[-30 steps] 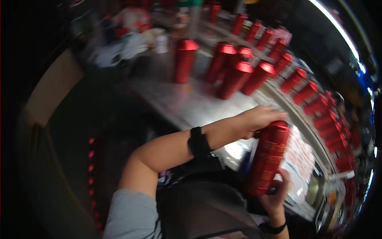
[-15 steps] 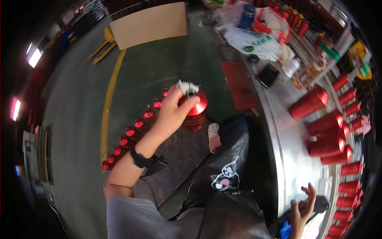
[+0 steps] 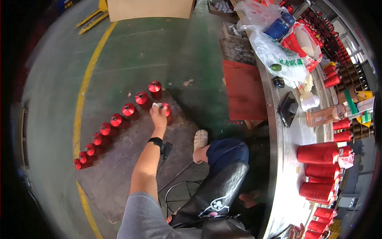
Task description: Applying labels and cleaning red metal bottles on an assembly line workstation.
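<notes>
My left hand (image 3: 158, 115), with a white covering on a finger, is closed on the neck of a red metal cylinder (image 3: 166, 110) with a sloped shoulder. That cylinder stands upright on a dark board (image 3: 135, 175) on the floor. Several similar cylinders form a slanting row beyond and left of it, including one (image 3: 141, 98) close to my hand. At the lower right edge, my right hand (image 3: 297, 232) shows only in part; its fingers look apart with nothing seen in them, close to a dark flat thing (image 3: 281, 232).
A metal workbench (image 3: 284, 167) runs along my right, bearing large red cylinders (image 3: 318, 153), a phone-like black thing (image 3: 287, 109), a bottle (image 3: 326, 115) and plastic bags (image 3: 274, 51). A red panel (image 3: 243, 89) stands beside it. My shoe (image 3: 200, 140) is near the board's edge.
My left hand has moved left and lower in the picture; its cylinder now stands on the board near the row. My right hand has dropped toward the lower edge. The view has shifted.
</notes>
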Action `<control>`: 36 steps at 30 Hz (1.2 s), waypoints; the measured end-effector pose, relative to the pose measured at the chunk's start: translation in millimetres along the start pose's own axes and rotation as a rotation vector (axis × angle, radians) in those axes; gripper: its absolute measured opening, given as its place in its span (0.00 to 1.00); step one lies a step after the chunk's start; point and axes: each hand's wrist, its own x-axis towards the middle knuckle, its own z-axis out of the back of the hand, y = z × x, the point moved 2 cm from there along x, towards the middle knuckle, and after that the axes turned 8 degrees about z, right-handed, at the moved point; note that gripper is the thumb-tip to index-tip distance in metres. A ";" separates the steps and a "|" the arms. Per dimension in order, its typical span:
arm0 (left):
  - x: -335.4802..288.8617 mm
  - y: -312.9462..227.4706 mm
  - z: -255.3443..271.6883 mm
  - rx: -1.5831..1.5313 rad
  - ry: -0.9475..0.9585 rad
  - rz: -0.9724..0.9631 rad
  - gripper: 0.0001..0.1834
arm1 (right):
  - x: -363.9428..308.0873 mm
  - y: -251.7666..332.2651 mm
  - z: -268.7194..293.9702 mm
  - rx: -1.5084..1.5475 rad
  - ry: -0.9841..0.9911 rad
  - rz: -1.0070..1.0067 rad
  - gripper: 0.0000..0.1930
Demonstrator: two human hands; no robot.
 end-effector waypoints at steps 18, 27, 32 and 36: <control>44.9 43.2 -152.2 0.260 0.171 0.378 0.19 | 37.7 -95.3 -11.5 0.253 -0.275 0.133 0.32; 108.2 59.4 -120.2 -0.092 0.084 0.266 0.33 | 28.3 -9.8 -23.6 0.419 -0.199 -0.085 0.30; -13.8 -251.3 -47.5 -0.932 0.499 0.075 0.20 | -3.4 -36.5 -7.0 0.309 -0.275 -0.009 0.27; -175.1 -482.4 23.4 -0.986 1.069 -0.116 0.23 | -40.7 -71.2 1.2 0.466 -0.311 -0.073 0.29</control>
